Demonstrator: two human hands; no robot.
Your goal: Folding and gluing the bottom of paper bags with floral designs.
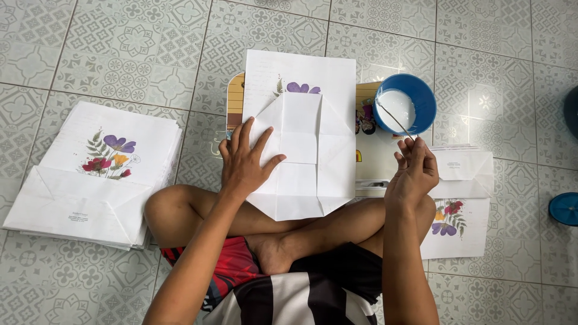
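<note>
A white paper sheet [313, 138] with a purple flower print lies partly folded on a small board [368, 157] in front of my crossed legs. My left hand [244, 159] rests flat on the sheet's left folded flap, fingers spread. My right hand [414, 171] is raised at the right, fingers pinched on a thin stick [394, 119] whose far end reaches into a blue bowl [405, 103] of white paste.
A stack of finished flower-printed paper bags [96, 174] lies on the tiled floor at the left. A few more bags [460, 198] lie at the right under my right arm. A blue lid [565, 209] sits at the right edge.
</note>
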